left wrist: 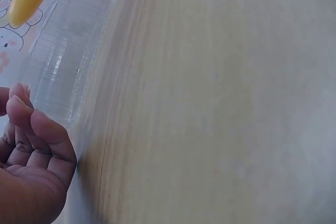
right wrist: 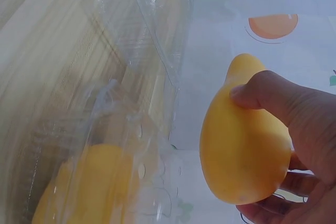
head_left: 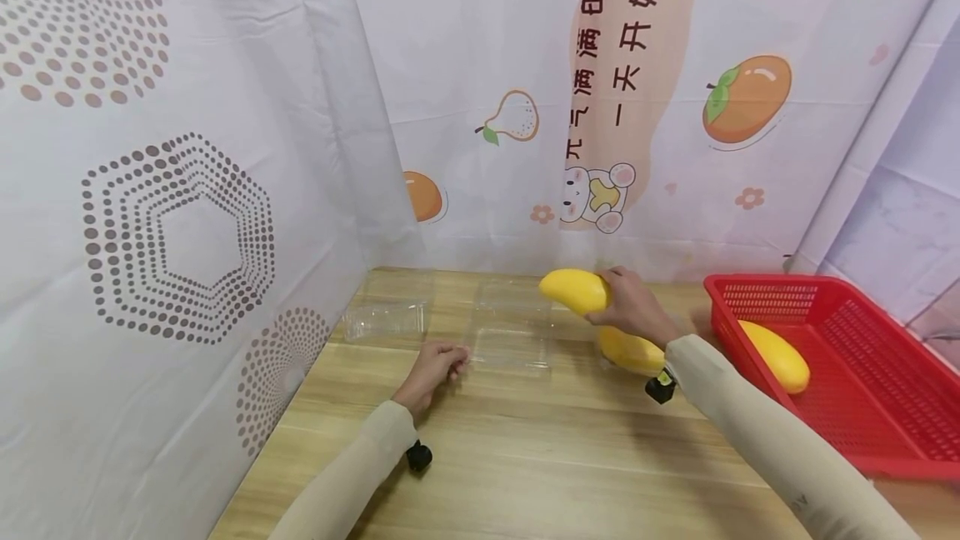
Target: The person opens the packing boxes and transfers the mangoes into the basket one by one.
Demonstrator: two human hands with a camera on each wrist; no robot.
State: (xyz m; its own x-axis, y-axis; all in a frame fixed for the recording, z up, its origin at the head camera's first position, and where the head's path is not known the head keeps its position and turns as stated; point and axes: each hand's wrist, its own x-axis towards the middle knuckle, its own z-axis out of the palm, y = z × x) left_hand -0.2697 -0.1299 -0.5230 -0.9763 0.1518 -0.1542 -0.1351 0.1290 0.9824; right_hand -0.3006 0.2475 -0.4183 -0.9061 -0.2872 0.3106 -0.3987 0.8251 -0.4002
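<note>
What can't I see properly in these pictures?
Head: one end of the held mango, covered by the right hand.
Head: part of the basket mango, behind the left wall of the red basket.
Head: the red basket's right end, cut off by the picture's edge.
Head: whether the left hand touches the nearest clear box, too small to tell.

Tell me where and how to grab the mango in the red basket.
Grip the mango round its thick middle, coming from above and, in the head view, slightly from the right. It lies lengthwise close to the left wall of the basket, leaving little finger room there; the top and right side look open.
</note>
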